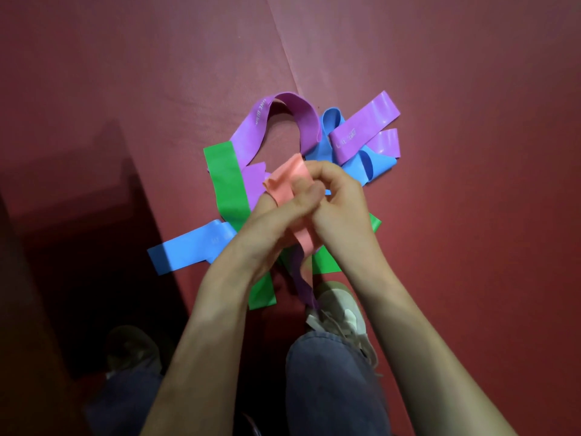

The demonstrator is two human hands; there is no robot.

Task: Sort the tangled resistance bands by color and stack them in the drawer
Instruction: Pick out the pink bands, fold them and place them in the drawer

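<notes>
Head: left hand (270, 229), right hand (341, 209) pinch pink band (287, 176).

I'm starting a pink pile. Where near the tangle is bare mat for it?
Bare red mat lies right of the flat purple band and beyond the purple arch. It is crowded under the left hand and right hand, where the green band and blue band meet, down to the pale shoe.

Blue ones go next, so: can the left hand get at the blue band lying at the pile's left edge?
Likely yes, once freed: the blue band lies with its outer end bare beside the left hand, which grips the pink band.
</notes>
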